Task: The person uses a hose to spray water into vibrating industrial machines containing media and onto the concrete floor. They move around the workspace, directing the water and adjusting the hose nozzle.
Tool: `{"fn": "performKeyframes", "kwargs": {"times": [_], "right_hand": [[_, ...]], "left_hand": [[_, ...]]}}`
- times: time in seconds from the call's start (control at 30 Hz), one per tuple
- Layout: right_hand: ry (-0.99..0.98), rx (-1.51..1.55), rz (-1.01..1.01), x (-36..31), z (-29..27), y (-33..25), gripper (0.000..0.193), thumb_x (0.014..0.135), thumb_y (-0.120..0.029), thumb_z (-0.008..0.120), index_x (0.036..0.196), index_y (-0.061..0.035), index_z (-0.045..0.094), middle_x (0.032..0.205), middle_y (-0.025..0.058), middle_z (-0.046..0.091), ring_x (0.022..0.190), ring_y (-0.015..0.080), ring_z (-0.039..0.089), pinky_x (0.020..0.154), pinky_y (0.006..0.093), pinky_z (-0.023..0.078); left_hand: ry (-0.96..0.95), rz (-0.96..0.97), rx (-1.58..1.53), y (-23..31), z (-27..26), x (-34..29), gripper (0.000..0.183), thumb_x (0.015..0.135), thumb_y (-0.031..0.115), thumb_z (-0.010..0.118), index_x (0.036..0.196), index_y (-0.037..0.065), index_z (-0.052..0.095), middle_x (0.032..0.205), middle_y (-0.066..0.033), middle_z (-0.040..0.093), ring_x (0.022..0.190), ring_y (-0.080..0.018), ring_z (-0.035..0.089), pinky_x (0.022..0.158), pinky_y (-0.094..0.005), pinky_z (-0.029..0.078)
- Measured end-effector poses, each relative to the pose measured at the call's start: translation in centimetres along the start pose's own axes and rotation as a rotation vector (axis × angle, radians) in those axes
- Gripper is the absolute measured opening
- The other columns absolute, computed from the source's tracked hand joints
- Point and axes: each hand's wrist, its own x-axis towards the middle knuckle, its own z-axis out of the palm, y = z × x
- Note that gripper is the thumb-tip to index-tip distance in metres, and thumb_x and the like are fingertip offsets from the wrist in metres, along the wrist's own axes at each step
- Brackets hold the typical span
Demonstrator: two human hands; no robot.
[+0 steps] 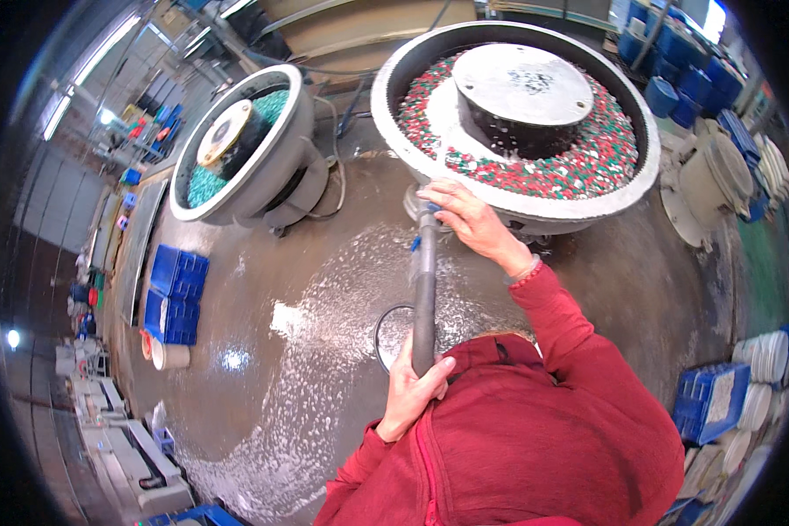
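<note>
A grey pipe [424, 298] with a small blue part on its side stands out from my body toward the large round tub [386, 92]. My left hand [412, 393] is wrapped round its near end, close to my waist. At its far end, just by the tub's rim, my right hand [466, 219] grips with the fingers laid over the top. Red, green and white small pieces [552, 175] fill the tub's ring around a round pale lid [524, 83]. A whitish streak, perhaps water, runs from the pipe's end across the pieces.
To the left stands a smaller tilted tub [180, 188] holding green pieces. Blue crates [180, 273] and a white bucket [168, 355] sit on the wet, foamy floor [324, 289]. Another blue crate [688, 403] and stacked white lids lie at right, below a beige drum [714, 180].
</note>
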Motion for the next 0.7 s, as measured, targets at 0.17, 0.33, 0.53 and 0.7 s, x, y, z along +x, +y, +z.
{"fn": "performKeyframes", "kwargs": {"times": [0.17, 0.33, 0.53, 0.7], "right_hand": [[0.025, -0.032, -0.016, -0.3, 0.3, -0.1, 0.032, 0.081, -0.012, 0.054, 0.113, -0.0080, 0.053, 0.112, 0.0127, 0.051, 0.109, 0.0293, 0.045, 0.093, 0.0366, 0.035], [0.018, -0.035, -0.016, -0.6, -0.1, -0.3, 0.031, 0.081, -0.013, 0.054, 0.112, -0.0085, 0.054, 0.109, 0.0118, 0.052, 0.106, 0.0284, 0.046, 0.092, 0.0364, 0.035], [0.002, -0.072, -0.026, -0.2, -0.2, -1.0, 0.031, 0.078, -0.012, 0.056, 0.109, -0.0081, 0.056, 0.105, 0.0114, 0.054, 0.102, 0.0275, 0.048, 0.089, 0.0363, 0.037], [-0.021, -0.032, -0.005, 0.3, 0.2, -1.4, 0.032, 0.077, -0.013, 0.056, 0.109, -0.0119, 0.057, 0.103, 0.0113, 0.054, 0.101, 0.0265, 0.049, 0.085, 0.0350, 0.041]], "left_hand": [[0.002, 0.037, 0.032, 0.3, -0.3, 0.0, 0.042, 0.078, 0.000, 0.057, 0.114, 0.001, 0.036, 0.060, -0.0002, 0.045, 0.042, -0.0048, 0.041, 0.037, -0.0201, 0.036], [-0.019, 0.026, 0.045, 0.4, -0.6, -0.2, 0.031, 0.078, 0.000, 0.057, 0.103, 0.001, 0.039, 0.060, 0.0002, 0.044, 0.040, -0.0051, 0.039, 0.036, -0.0209, 0.035], [-0.032, 0.019, 0.040, 0.2, -1.4, -0.8, 0.041, 0.078, 0.002, 0.059, 0.113, 0.002, 0.038, 0.063, 0.0005, 0.045, 0.043, -0.0051, 0.042, 0.038, -0.0203, 0.036], [-0.056, 0.005, 0.085, 0.0, -2.2, -1.3, 0.059, 0.078, 0.004, 0.060, 0.129, 0.005, 0.028, 0.066, 0.0010, 0.046, 0.045, -0.0046, 0.043, 0.039, -0.0194, 0.036]]}}
